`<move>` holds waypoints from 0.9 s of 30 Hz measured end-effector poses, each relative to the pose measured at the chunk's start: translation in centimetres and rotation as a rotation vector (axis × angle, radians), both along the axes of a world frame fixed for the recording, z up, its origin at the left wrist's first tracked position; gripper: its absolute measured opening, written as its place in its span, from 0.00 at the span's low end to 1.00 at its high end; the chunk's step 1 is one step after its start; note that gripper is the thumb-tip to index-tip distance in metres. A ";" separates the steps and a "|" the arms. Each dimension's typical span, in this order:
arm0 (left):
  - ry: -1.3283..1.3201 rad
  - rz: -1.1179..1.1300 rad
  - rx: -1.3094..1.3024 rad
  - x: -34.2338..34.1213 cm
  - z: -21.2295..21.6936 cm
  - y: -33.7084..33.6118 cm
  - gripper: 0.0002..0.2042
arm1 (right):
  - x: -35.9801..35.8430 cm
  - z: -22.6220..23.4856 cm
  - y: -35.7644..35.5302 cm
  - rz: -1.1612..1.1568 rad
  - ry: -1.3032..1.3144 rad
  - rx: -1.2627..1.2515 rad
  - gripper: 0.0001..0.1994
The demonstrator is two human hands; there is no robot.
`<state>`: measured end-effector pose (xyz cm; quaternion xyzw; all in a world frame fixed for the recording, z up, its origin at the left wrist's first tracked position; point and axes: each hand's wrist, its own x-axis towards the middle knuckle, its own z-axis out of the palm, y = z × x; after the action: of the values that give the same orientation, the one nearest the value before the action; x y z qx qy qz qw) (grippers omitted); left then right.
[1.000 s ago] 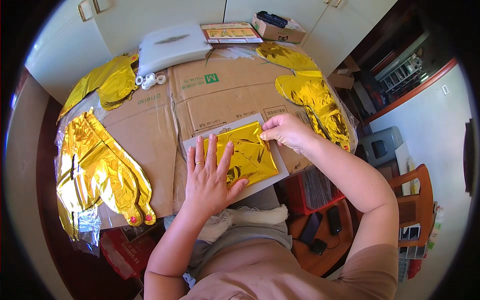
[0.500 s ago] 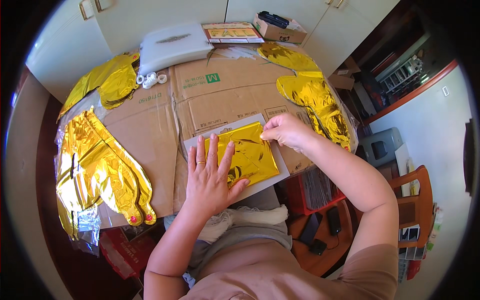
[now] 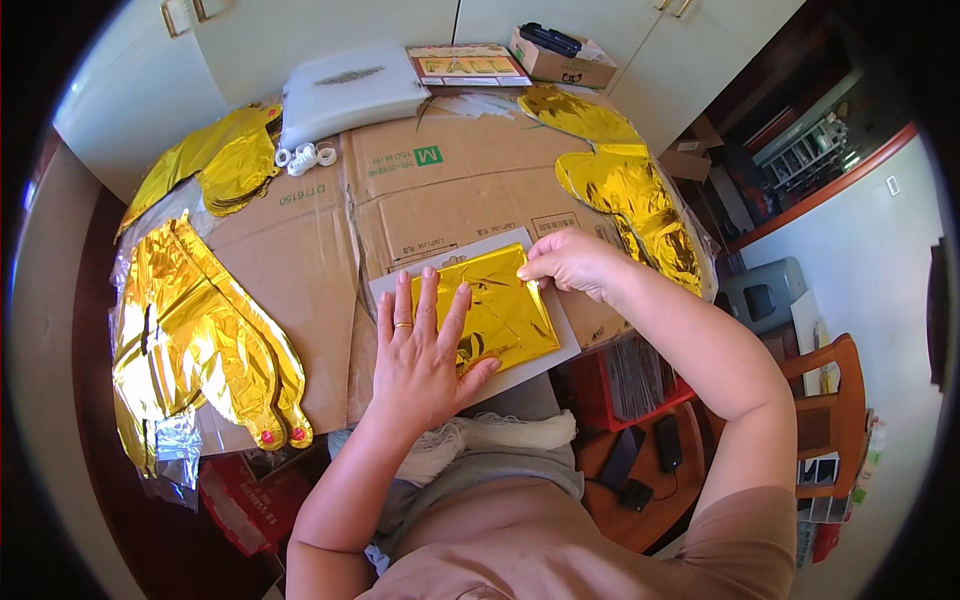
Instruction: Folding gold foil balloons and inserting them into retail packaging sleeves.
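Observation:
A folded gold foil balloon (image 3: pixel 505 305) lies on a grey card (image 3: pixel 560 345) at the near edge of a table covered with flattened cardboard (image 3: pixel 460 190). My left hand (image 3: pixel 420 355) lies flat with fingers spread on the left part of the foil, a ring on one finger. My right hand (image 3: pixel 570 262) pinches the foil's top right corner with closed fingertips.
Flat gold foil balloons lie in piles at the left (image 3: pixel 190 330), far left (image 3: pixel 215 165) and right (image 3: pixel 625 185). A white pad (image 3: pixel 345 90), white ribbon rolls (image 3: pixel 305 157), a printed packet (image 3: pixel 465 65) and a small box (image 3: pixel 560 55) sit at the far edge. A wooden chair (image 3: pixel 835 420) stands right.
Almost nothing has moved. My left hand stays pressed on the foil and my right hand stays at its top right corner.

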<state>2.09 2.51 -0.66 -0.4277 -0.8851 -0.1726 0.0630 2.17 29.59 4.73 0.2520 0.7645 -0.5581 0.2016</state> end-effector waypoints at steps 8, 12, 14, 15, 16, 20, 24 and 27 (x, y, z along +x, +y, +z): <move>-0.009 0.001 -0.006 0.0 0.0 0.0 0.41 | -0.4 -0.1 0.4 0.045 -0.082 -0.009 0.07; -0.006 0.000 -0.005 0.0 0.0 0.0 0.41 | -0.7 -0.6 0.8 0.058 -0.119 -0.025 0.08; -0.004 0.000 -0.002 0.0 -0.1 0.0 0.41 | -0.8 -0.6 0.9 0.035 -0.143 -0.062 0.08; -0.003 0.000 0.002 0.0 -0.1 0.0 0.41 | -0.8 -0.4 0.9 0.015 -0.154 -0.086 0.08; -0.002 0.000 0.007 0.0 -0.1 -0.1 0.41 | -0.8 -0.2 0.8 -0.006 -0.165 -0.111 0.08; -0.007 0.004 0.002 0.0 0.0 -0.1 0.41 | -0.5 0.6 0.1 -0.024 -0.172 -0.096 0.08; -0.001 0.004 0.005 0.0 -0.1 -0.1 0.41 | -0.4 0.4 0.2 -0.012 -0.166 -0.078 0.07; 0.001 0.007 -0.001 0.0 0.0 -0.1 0.41 | -0.5 0.0 0.3 0.015 -0.148 -0.040 0.08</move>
<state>2.13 2.45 -0.64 -0.4248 -0.8865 -0.1718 0.0636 1.71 29.90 4.75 0.2829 0.7381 -0.5516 0.2664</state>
